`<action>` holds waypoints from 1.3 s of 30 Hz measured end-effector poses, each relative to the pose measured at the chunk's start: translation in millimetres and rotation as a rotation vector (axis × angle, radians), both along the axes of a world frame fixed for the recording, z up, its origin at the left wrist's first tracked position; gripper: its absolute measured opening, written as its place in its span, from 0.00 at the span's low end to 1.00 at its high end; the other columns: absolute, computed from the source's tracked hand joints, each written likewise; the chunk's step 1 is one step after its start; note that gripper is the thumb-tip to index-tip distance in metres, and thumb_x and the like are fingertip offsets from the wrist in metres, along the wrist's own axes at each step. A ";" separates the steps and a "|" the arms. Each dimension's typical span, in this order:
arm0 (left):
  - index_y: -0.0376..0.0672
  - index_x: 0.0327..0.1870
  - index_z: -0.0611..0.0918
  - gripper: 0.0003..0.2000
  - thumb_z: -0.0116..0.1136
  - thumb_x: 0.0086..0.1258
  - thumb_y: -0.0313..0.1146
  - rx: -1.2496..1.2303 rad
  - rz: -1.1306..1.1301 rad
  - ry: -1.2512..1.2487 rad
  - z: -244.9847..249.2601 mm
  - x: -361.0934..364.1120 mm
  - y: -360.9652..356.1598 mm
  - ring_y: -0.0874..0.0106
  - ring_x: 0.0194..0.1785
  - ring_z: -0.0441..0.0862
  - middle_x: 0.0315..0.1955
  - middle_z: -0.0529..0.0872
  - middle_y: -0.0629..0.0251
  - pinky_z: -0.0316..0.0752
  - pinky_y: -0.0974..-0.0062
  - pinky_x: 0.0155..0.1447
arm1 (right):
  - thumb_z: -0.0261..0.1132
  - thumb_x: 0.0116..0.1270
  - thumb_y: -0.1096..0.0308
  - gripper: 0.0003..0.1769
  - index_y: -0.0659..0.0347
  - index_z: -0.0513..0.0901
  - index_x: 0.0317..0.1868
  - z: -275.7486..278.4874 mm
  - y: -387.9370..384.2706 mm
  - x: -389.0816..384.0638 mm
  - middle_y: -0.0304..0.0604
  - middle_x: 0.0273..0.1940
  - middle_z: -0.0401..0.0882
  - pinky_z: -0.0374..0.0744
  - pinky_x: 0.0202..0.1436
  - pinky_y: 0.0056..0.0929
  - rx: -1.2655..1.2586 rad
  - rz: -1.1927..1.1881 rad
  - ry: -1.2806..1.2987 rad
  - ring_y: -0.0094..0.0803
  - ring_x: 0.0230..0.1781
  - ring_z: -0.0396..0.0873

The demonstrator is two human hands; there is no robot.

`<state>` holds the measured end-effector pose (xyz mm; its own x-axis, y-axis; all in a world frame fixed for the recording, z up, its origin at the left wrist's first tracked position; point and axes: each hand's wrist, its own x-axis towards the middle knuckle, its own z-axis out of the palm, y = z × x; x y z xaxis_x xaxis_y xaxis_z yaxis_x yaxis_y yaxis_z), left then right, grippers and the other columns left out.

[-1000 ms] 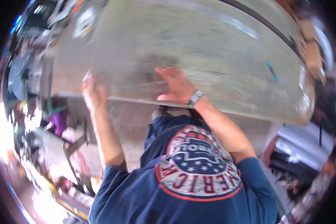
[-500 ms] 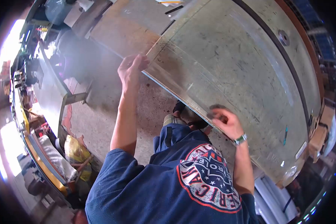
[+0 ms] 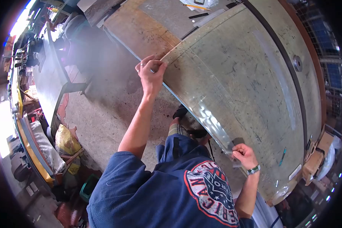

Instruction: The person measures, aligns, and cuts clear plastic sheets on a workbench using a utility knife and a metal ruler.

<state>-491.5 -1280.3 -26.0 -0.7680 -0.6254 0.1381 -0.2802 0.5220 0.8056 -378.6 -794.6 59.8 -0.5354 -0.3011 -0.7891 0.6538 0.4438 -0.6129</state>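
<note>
A clear, glossy plastic strip (image 3: 212, 123) runs along the near edge of the worktable (image 3: 235, 83), catching bright reflections. My right hand (image 3: 245, 155) pinches it near its right end, and a short bit shows past the fingers. At the table's left corner, my left hand (image 3: 151, 76) is closed, thumb and forefinger together at the edge, in line with the strip; the strip's far end is hidden in its fingers.
A brown board (image 3: 136, 28) adjoins the table at the upper left. On top lie a pencil (image 3: 197, 7), a teal pen (image 3: 282, 156), a metal disc (image 3: 297, 63) and a long dark band (image 3: 279, 47). Left across the floor stands a bench (image 3: 51, 79) beside a yellow sack (image 3: 67, 140).
My right hand has moved down and right along the table edge, its fingers closing into a pinch. The left hand stays at the corner. The whole view has shifted slightly.
</note>
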 end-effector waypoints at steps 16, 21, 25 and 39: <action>0.43 0.45 0.89 0.13 0.77 0.63 0.36 0.027 0.042 0.067 -2.0 -3.6 4.5 0.62 0.67 0.67 0.57 0.86 0.69 0.63 0.63 0.74 | 0.69 0.75 0.73 0.06 0.67 0.83 0.46 -19.7 13.3 8.7 0.38 0.34 0.85 0.82 0.38 0.24 0.170 -0.126 0.072 0.23 0.31 0.82; 0.44 0.43 0.90 0.11 0.77 0.63 0.35 0.001 0.042 0.077 -4.2 -3.4 4.3 0.63 0.65 0.68 0.52 0.88 0.71 0.64 0.64 0.72 | 0.69 0.74 0.73 0.06 0.67 0.83 0.46 -25.7 19.2 11.8 0.37 0.34 0.86 0.81 0.37 0.22 0.171 -0.168 0.091 0.22 0.31 0.82; 0.45 0.40 0.90 0.08 0.77 0.62 0.33 -0.007 0.039 0.107 -3.0 -5.5 3.8 0.62 0.63 0.69 0.46 0.89 0.70 0.65 0.63 0.71 | 0.71 0.73 0.72 0.06 0.65 0.85 0.45 -25.0 28.9 14.4 0.35 0.34 0.86 0.79 0.38 0.21 0.180 -0.139 0.092 0.20 0.32 0.81; 0.36 0.48 0.92 0.13 0.75 0.68 0.35 -0.001 -0.018 0.034 -33.2 -14.2 -16.5 0.76 0.39 0.82 0.35 0.90 0.65 0.77 0.75 0.46 | 0.72 0.73 0.66 0.08 0.62 0.85 0.43 -24.1 91.9 54.1 0.32 0.32 0.84 0.78 0.38 0.24 0.172 -0.205 0.118 0.19 0.33 0.79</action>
